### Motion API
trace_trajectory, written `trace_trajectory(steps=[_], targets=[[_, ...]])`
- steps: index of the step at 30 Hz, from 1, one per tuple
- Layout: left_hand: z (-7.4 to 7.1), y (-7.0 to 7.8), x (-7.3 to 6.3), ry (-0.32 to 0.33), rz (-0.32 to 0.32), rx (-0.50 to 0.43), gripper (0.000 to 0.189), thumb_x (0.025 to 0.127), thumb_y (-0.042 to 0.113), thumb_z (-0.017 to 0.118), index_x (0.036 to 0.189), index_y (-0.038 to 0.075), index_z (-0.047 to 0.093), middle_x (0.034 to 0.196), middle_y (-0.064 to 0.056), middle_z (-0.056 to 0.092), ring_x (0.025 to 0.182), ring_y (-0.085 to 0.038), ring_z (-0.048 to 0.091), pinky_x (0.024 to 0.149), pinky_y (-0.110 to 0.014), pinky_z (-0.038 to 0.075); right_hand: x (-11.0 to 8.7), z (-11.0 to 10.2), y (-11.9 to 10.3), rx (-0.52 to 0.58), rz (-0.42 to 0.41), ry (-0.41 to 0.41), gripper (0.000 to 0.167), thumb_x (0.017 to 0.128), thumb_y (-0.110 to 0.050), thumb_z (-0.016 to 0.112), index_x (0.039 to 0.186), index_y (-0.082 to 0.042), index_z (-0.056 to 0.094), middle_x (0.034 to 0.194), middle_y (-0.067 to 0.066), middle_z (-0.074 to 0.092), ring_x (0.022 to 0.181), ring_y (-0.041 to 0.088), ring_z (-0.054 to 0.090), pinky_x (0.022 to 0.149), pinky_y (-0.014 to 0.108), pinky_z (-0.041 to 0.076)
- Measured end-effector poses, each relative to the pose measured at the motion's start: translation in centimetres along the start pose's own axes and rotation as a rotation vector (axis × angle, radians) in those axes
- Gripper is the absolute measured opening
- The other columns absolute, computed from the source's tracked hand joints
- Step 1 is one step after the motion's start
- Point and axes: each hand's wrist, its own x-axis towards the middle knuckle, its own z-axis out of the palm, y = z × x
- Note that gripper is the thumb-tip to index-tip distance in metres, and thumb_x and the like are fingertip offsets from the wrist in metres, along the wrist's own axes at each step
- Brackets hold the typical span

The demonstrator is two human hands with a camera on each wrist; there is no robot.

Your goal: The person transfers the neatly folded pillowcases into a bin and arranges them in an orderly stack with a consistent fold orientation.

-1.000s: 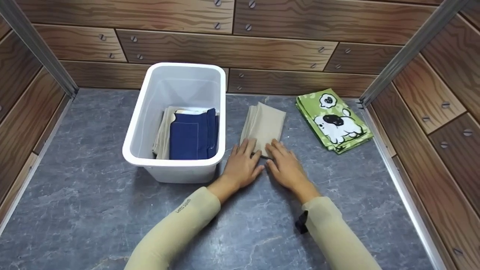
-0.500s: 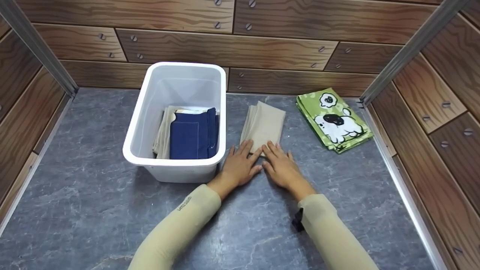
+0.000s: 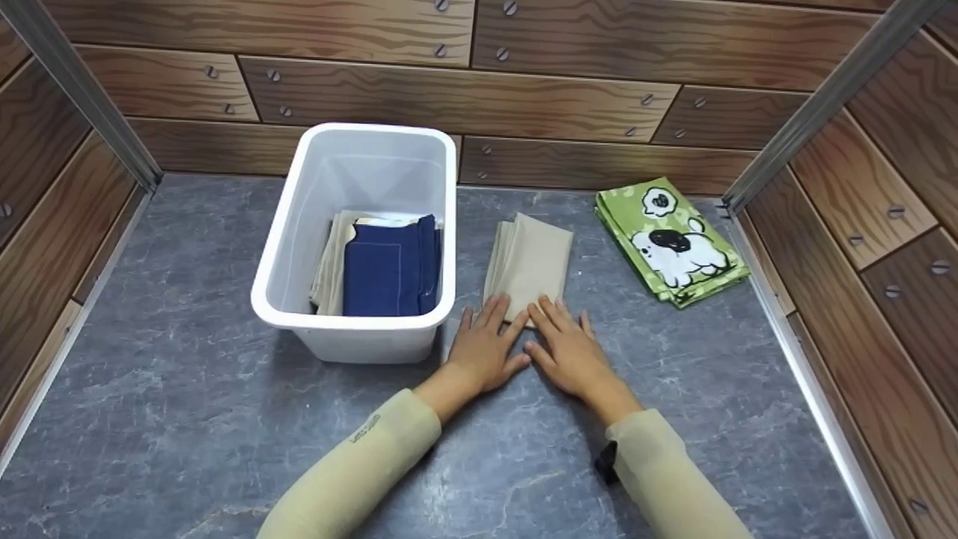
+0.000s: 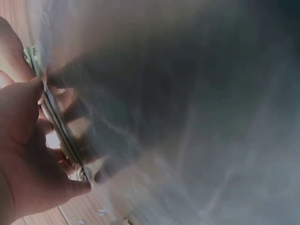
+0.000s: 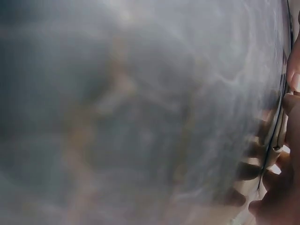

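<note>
A folded beige cloth (image 3: 533, 258) lies on the grey marbled surface, layered along its left side. My left hand (image 3: 480, 348) rests on its near left corner with fingers spread and extended. Beside it, my right hand (image 3: 572, 352) touches the near right part, its fingers extended too; the two thumbs almost meet below the cloth's near edge. In the left wrist view, the left hand (image 4: 33, 145) is low against the surface. Only part of the right hand (image 5: 286, 164) shows at the edge of the right wrist view.
Left of the hands stands a white plastic bin (image 3: 359, 323) holding a folded navy cloth (image 3: 385, 269) and folded beige cloths (image 3: 329, 266). A folded green cloth with a dog print (image 3: 670, 243) lies at the back right. Wood-patterned walls (image 3: 554, 105) close in the back and sides.
Both hands have drawn slightly toward the person, and the beige cloth has slid the same way. The right hand shifted left toward the left hand, then back a little. Bin and green cloth stayed put.
</note>
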Motion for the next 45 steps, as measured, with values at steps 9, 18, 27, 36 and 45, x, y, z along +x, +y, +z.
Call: trace_trajectory(steps=[9,18,27,36,45], targets=[[-0.2,0.5,-1.3,0.022,0.019,-0.064,0.07,0.1,0.059,0.042,0.159,0.025,0.027,0.165,-0.014,0.019,0.152,-0.031,0.017,0.118,-0.06,0.024,-1.2,0.1,-0.2,0.032,-0.016,0.011,0.065,0.1,-0.044,0.055,0.155,-0.015,0.036,0.163,0.008,0.027,0.149,0.038,0.022,0.117,0.069,0.014],[-0.2,1.1,-2.0,0.028,0.023,-0.093,0.072,0.099,0.059,0.045,0.158,0.023,0.029,0.164,-0.016,0.021,0.152,-0.032,0.018,0.117,-0.059,0.027,-1.9,-0.1,-0.2,0.055,-0.034,0.017,0.068,0.097,-0.044,0.06,0.155,-0.015,0.038,0.163,0.009,0.028,0.149,0.04,0.022,0.115,0.071,0.016],[0.0,0.9,-2.1,0.033,0.038,-0.108,0.07,0.099,0.058,0.044,0.158,0.023,0.029,0.164,-0.015,0.021,0.152,-0.032,0.018,0.117,-0.059,0.028,-2.0,0.0,-0.2,0.058,-0.032,0.012,0.07,0.096,-0.043,0.062,0.155,-0.015,0.037,0.163,0.009,0.028,0.148,0.04,0.023,0.115,0.071,0.018],[-0.3,-0.2,-1.8,0.181,0.081,-0.36,0.058,0.1,0.052,0.051,0.145,0.016,0.054,0.157,-0.02,0.034,0.147,-0.037,0.029,0.115,-0.058,0.032,-1.7,-0.1,-0.2,0.12,-0.022,0.048,0.064,0.096,-0.041,0.062,0.151,-0.014,0.044,0.161,0.012,0.032,0.148,0.037,0.027,0.114,0.071,0.02],[-1.0,-1.3,-1.0,0.528,0.036,-0.857,0.042,0.087,0.019,0.069,0.127,0.006,0.064,0.14,-0.032,0.045,0.127,-0.047,0.049,0.105,-0.059,0.041,-1.3,-1.4,-0.6,0.564,0.147,0.31,0.044,0.099,-0.023,0.062,0.138,-0.004,0.057,0.144,0.026,0.049,0.132,0.041,0.047,0.111,0.055,0.038]])
